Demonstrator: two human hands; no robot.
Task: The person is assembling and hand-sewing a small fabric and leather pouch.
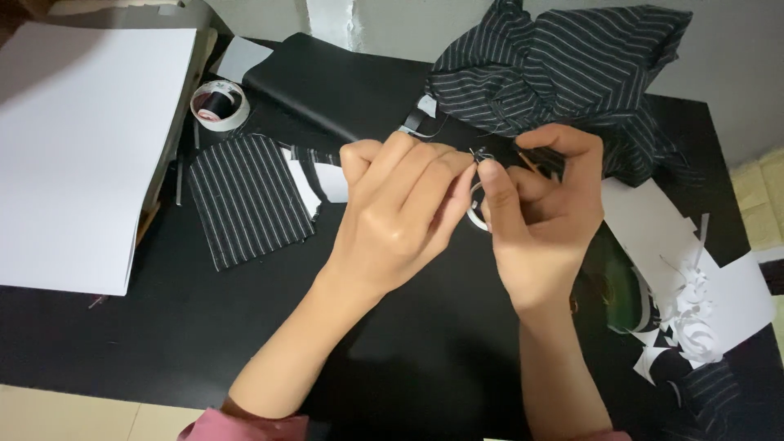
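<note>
My left hand [400, 208] and my right hand [535, 216] meet above the middle of a black table [163, 327]. Their fingertips pinch a tiny dark piece, perhaps a knot or thread [480, 155], between them. My right hand also grips a thin dark stick-like thing [535, 163] near its thumb. A white ring shape [475, 219] shows partly under the hands. Just behind them lies a crumpled black pinstriped cloth [563, 73].
A cut panel of striped fabric [245, 200] lies left of the hands. A tape roll [219, 104] and large white sheets [77, 147] sit at far left. White paper with scraps [694, 302] and a dark green object [616, 286] lie at right.
</note>
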